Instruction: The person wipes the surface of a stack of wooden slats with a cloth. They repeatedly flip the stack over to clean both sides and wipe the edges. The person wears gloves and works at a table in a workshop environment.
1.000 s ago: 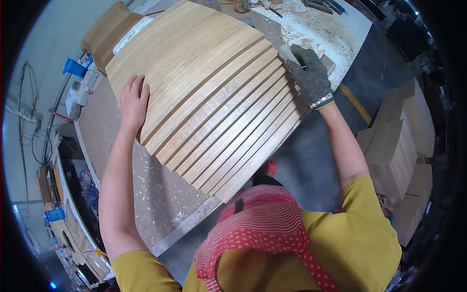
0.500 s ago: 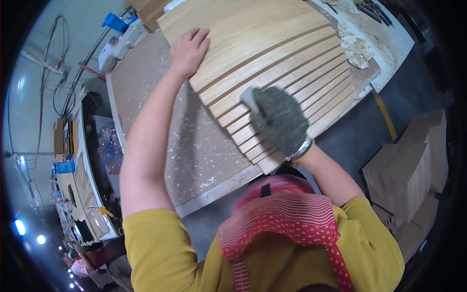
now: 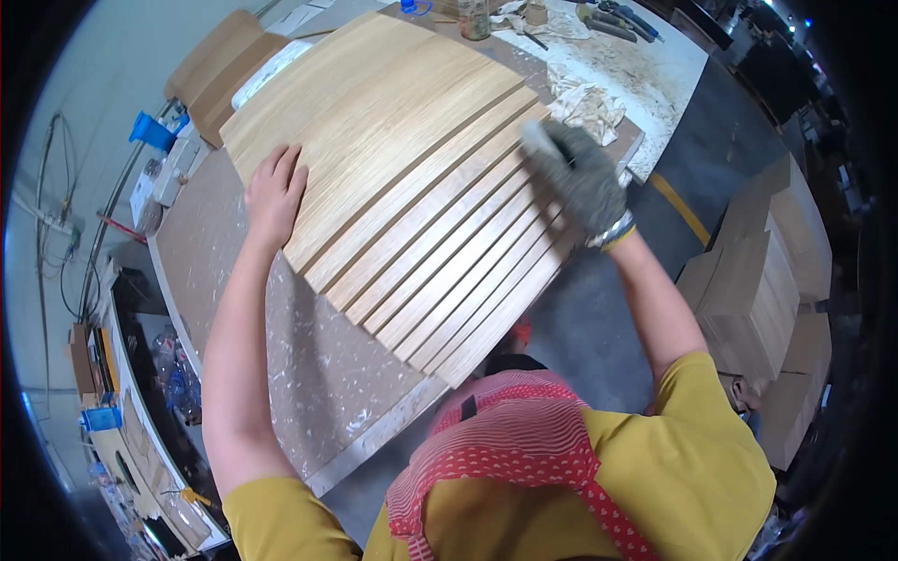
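Fanned wood panels (image 3: 423,245) at bench's (image 3: 318,374) near edge; step looks like surface rubbing. Left hand (image 3: 276,198) flat on top panel (image 3: 402,89), grip spread; gloved right hand (image 3: 582,178) closed on pale pad (image 3: 540,142), blurred, type unsure. Next stroke needs panels steady

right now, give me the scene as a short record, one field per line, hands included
left hand: bare, fingers on the top board's left side
right hand: dark glove, at the boards' right ends, blurred; any held item unclear
boards: pale wood, overlapping in steps
under boards: brown table, pale specks
beyond right hand: crumpled cloth
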`<state>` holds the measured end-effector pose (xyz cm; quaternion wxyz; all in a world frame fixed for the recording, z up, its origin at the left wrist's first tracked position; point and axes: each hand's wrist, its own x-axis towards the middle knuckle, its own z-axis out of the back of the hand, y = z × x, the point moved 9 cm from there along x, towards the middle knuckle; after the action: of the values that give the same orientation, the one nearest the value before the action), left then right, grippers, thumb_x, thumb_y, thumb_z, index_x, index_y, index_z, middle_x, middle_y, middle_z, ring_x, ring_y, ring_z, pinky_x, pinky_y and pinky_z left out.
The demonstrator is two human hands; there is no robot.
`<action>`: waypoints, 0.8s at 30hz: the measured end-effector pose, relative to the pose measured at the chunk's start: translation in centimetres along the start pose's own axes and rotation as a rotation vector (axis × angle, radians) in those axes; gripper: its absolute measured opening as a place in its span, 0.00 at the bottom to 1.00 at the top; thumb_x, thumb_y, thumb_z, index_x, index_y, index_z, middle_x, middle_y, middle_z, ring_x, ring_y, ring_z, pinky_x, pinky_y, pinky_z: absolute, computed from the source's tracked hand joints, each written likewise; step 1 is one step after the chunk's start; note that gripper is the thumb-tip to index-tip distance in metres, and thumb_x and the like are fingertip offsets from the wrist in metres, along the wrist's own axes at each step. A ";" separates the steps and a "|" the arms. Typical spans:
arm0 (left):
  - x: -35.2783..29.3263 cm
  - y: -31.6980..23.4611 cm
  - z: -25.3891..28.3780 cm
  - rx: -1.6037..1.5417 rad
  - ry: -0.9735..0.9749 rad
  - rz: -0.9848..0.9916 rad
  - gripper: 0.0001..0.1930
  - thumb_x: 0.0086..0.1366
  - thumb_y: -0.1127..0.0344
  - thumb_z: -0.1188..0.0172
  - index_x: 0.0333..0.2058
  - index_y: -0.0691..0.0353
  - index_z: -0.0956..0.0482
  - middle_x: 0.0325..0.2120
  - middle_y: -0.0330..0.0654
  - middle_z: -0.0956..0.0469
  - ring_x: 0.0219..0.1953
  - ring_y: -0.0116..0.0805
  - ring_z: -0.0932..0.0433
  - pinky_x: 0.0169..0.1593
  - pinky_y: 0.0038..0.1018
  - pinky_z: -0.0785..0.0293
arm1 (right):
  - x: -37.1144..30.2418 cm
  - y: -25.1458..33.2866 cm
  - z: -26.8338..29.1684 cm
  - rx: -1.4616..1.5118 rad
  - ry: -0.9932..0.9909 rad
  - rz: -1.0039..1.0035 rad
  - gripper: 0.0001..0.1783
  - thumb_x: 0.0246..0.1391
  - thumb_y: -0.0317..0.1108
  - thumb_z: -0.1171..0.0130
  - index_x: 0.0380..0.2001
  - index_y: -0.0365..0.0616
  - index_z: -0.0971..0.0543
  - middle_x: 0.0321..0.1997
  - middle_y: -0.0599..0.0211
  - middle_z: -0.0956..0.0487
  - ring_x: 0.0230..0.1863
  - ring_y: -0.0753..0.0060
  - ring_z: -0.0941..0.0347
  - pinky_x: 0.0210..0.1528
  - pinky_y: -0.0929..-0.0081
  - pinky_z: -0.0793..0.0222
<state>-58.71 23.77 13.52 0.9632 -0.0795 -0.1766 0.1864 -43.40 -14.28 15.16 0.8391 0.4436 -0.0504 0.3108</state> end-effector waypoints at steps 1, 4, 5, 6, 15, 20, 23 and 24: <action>0.1 -0.5 0.1 -0.011 0.017 0.006 0.23 0.67 0.51 0.52 0.59 0.49 0.31 0.61 0.40 0.35 0.63 0.42 0.39 0.64 0.41 0.47 | 1.2 -1.7 2.0 -0.025 -0.104 -0.013 0.27 0.55 0.48 0.40 0.50 0.38 0.24 0.50 0.50 0.24 0.50 0.52 0.27 0.55 0.65 0.33; 0.4 -0.9 0.1 -0.024 0.038 0.014 0.23 0.67 0.52 0.52 0.59 0.50 0.31 0.62 0.40 0.36 0.64 0.42 0.40 0.65 0.41 0.48 | 4.6 -5.2 3.1 -0.181 -0.144 0.067 0.25 0.54 0.44 0.41 0.50 0.38 0.24 0.50 0.50 0.24 0.51 0.51 0.27 0.55 0.63 0.33; 0.4 -0.9 0.1 -0.027 0.041 0.014 0.23 0.67 0.52 0.52 0.60 0.50 0.32 0.62 0.39 0.36 0.64 0.42 0.40 0.65 0.40 0.48 | 5.3 -5.7 2.8 -0.187 -0.143 0.098 0.24 0.54 0.44 0.41 0.50 0.38 0.24 0.50 0.50 0.24 0.51 0.50 0.27 0.55 0.63 0.33; 0.4 -0.9 0.1 -0.025 0.036 0.008 0.23 0.68 0.53 0.51 0.59 0.50 0.31 0.62 0.39 0.36 0.64 0.42 0.40 0.64 0.41 0.47 | 5.8 -6.0 2.6 -0.193 -0.142 0.128 0.24 0.54 0.43 0.41 0.50 0.38 0.24 0.50 0.50 0.24 0.51 0.50 0.27 0.55 0.62 0.33; 0.1 -2.0 1.1 0.051 0.012 -0.048 0.21 0.68 0.55 0.51 0.57 0.53 0.30 0.59 0.44 0.33 0.60 0.45 0.35 0.62 0.37 0.40 | 1.2 1.9 -3.7 -0.239 -0.115 0.338 0.24 0.49 0.40 0.39 0.49 0.39 0.23 0.44 0.49 0.21 0.46 0.49 0.26 0.52 0.56 0.32; 0.1 -0.3 -0.1 0.077 -0.053 -0.074 0.21 0.67 0.53 0.52 0.56 0.50 0.30 0.59 0.45 0.34 0.61 0.47 0.37 0.62 0.42 0.41 | -3.1 9.2 -9.2 -0.153 0.057 0.339 0.24 0.49 0.39 0.41 0.48 0.37 0.23 0.41 0.49 0.22 0.42 0.48 0.26 0.46 0.56 0.30; 0.5 -0.4 -0.3 0.044 -0.044 -0.073 0.22 0.67 0.51 0.53 0.57 0.49 0.30 0.60 0.46 0.35 0.62 0.46 0.38 0.63 0.43 0.43 | -6.1 14.2 -13.0 -0.090 0.190 0.390 0.23 0.51 0.38 0.42 0.47 0.34 0.24 0.41 0.47 0.22 0.41 0.49 0.25 0.46 0.57 0.30; 0.5 -0.5 -0.4 0.051 -0.034 -0.058 0.23 0.67 0.50 0.54 0.57 0.49 0.30 0.60 0.46 0.36 0.62 0.46 0.38 0.63 0.43 0.43 | -7.1 15.9 -13.9 -0.077 0.168 0.446 0.22 0.51 0.37 0.43 0.47 0.34 0.24 0.41 0.47 0.22 0.40 0.50 0.25 0.45 0.57 0.30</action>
<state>-58.00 23.42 13.44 0.9668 -0.0467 -0.1903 0.1641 -60.77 -0.33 15.58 0.7671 0.3619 -0.0891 0.5222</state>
